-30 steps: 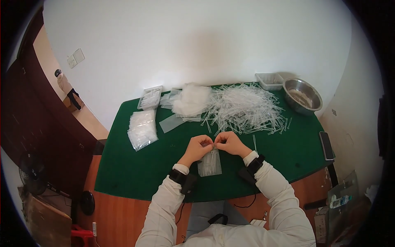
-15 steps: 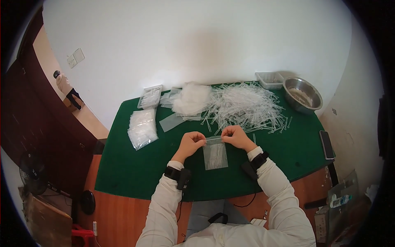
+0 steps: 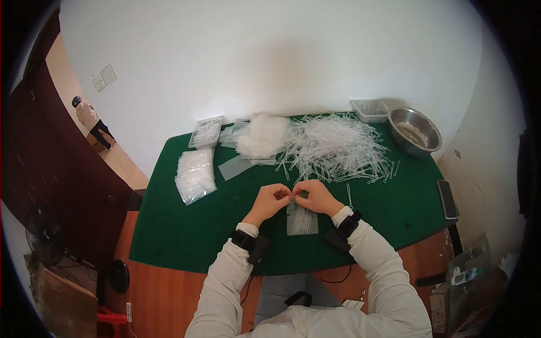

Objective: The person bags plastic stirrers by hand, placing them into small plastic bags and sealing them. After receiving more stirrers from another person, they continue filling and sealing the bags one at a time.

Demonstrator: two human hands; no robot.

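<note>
A small clear zip bag [image 3: 302,222] holding several thin clear sticks hangs from my fingers over the green table [image 3: 242,231]. My left hand [image 3: 269,203] pinches its top edge near the left end. Right beside it, my right hand [image 3: 315,198] pinches the same edge, and the fingertips of both hands nearly meet. Beyond my hands lies a big heap of clear plastic sticks with looped ends [image 3: 338,143]. A pile of flat clear bags [image 3: 262,135] adjoins the heap, and a stack of filled bags [image 3: 195,176] lies to the left.
A white tray with filled bags [image 3: 206,132] stands at the back left. Another clear tray [image 3: 369,110] and a steel bowl [image 3: 416,130] stand at the back right. A phone [image 3: 447,199] lies at the right edge. Through the doorway, a person [image 3: 91,121] stands in the distance.
My hands have come together along the bag's top edge, the left moving right and the right moving slightly left. The bag has shifted a little to the right and nearer me.
</note>
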